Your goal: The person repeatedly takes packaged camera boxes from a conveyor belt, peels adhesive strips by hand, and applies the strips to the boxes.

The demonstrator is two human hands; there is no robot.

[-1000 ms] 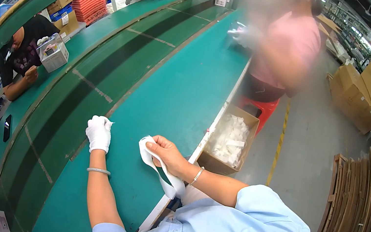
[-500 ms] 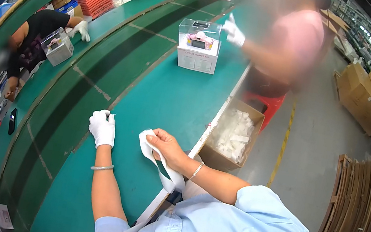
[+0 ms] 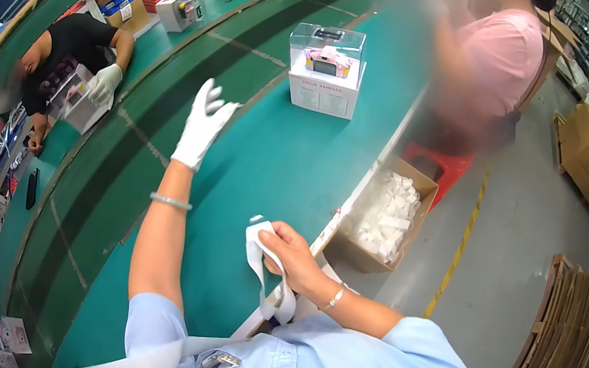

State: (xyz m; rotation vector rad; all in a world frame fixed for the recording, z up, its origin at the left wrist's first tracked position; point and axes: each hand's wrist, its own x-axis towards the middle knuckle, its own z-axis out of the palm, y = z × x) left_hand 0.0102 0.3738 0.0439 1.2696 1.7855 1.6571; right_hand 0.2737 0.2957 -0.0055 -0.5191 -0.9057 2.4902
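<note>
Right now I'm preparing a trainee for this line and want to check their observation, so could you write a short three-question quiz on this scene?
1. Which of the camera wearer's hands has a white glove on? A) left only, B) right only, C) both
2. True or false: the wearer's left hand is apart from the boxed toy camera.
3. Fill in: the wearer's right hand is holding a white ____.

Key:
1. A
2. True
3. strip
</note>
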